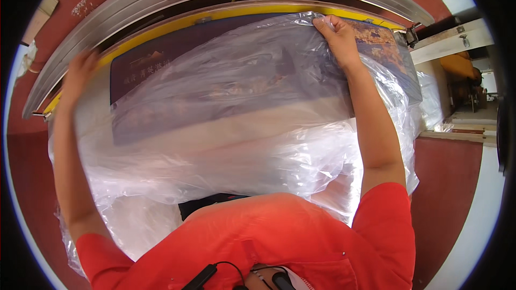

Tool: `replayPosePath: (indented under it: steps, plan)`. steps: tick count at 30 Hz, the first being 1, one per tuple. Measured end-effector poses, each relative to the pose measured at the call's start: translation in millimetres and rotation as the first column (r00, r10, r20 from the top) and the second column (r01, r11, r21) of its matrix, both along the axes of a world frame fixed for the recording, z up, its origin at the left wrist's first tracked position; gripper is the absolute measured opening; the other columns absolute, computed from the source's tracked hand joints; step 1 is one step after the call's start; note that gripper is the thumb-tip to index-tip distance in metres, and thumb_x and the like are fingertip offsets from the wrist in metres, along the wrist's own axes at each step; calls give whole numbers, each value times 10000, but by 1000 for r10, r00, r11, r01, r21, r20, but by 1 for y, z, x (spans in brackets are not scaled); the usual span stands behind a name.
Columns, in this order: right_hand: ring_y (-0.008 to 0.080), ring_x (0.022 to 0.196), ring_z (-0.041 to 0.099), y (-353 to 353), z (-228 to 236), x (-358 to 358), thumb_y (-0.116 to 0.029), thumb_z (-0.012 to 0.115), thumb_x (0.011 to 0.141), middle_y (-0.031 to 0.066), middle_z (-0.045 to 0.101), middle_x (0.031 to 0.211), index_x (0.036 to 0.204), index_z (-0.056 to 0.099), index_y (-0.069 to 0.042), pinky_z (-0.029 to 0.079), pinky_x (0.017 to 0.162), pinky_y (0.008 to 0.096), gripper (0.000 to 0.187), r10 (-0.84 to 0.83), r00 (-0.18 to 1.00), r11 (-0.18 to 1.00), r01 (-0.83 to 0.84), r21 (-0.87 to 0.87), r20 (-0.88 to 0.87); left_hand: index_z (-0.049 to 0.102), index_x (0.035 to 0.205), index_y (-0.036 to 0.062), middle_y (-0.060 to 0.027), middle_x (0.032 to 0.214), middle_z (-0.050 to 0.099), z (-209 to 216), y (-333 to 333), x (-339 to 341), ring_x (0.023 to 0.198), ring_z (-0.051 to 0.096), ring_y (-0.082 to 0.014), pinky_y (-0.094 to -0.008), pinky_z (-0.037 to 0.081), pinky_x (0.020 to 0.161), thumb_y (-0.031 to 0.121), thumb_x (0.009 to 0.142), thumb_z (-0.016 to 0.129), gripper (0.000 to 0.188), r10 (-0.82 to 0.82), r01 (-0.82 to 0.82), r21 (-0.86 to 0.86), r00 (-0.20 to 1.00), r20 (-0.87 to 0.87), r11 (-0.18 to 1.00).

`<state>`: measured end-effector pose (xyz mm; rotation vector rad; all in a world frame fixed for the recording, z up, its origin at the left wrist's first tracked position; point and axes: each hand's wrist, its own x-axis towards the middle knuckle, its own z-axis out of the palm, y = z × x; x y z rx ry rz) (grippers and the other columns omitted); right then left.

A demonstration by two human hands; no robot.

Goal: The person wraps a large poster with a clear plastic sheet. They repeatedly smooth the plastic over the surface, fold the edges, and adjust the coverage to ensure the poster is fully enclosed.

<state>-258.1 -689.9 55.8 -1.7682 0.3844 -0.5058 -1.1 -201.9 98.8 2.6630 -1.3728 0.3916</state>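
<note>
A large clear plastic sheet (pixel 226 166), wrinkled and shiny, drapes across the surface in front of me. Its far edge is pinched between the thumb and fingers of my right hand (pixel 338 35). Beneath it, partly showing through, lies a dark printed panel (pixel 142 56) with pale lettering on the left and a mottled orange-brown pattern at its far right. My left hand (pixel 80 75) is raised at the far left, beside the panel's left end and near the yellow strip. Motion smears its fingers, so their state is unclear.
A long silver metal rail (pixel 177 0) spans the back, bent by the lens, with a yellow strip (pixel 161 26) below it. Red panels (pixel 449 182) stand at both sides. A pale beam (pixel 451 41) juts out at the right. More crumpled plastic (pixel 430 99) hangs there.
</note>
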Motion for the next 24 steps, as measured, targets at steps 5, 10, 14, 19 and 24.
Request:
replayPosePath:
  steps: [5, 10, 14, 19, 24]
  plan:
    - [39, 575, 457, -5, -4, 3, -184, 577, 756, -10, 550, 661, 739, 565, -27, 377, 529, 187, 159, 11, 998, 1000, -10, -15, 58, 571, 737, 19, -115, 665, 547, -17, -304, -118, 617, 516, -181, -310, 417, 574, 408, 736, 536, 390, -341, 83, -422, 735, -585, 903]
    - [76, 527, 454, 4, 0, 4, -278, 627, 701, 5, 539, 598, 741, 567, -81, 381, 517, 218, 210, 12, 1000, 898, -8, -440, 5, 564, 654, 28, -49, 519, 479, -55, -346, -149, 488, 421, -121, -286, 371, 486, 246, 720, 571, 228, -401, -260, -681, 645, -650, 684]
    - [174, 519, 512, 34, 14, -21, -344, 624, 688, 51, 529, 563, 697, 553, -104, 397, 495, 279, 251, 95, 972, 650, -224, -726, -215, 540, 728, 40, 29, 670, 446, -21, -207, -147, 621, 381, -53, -198, 325, 560, 184, 779, 528, 153, -359, -190, -486, 463, -810, 853]
    - [287, 595, 539, 110, 38, -38, -321, 565, 696, 84, 552, 601, 727, 549, -111, 415, 540, 359, 213, 345, 886, 585, -460, -668, -309, 495, 723, 79, 64, 663, 370, -23, 111, -97, 622, 335, -28, -179, 269, 546, 141, 799, 506, 98, 140, -670, -265, 487, -862, 693]
    - [263, 588, 537, 108, 77, -75, -203, 520, 703, 91, 547, 619, 767, 532, -82, 413, 557, 348, 137, 481, 778, 518, -624, -585, -404, 543, 882, 31, -41, 717, 543, -10, 426, -113, 656, 488, -115, -258, 386, 526, 307, 797, 478, 296, 698, -875, -104, 444, -562, 472]
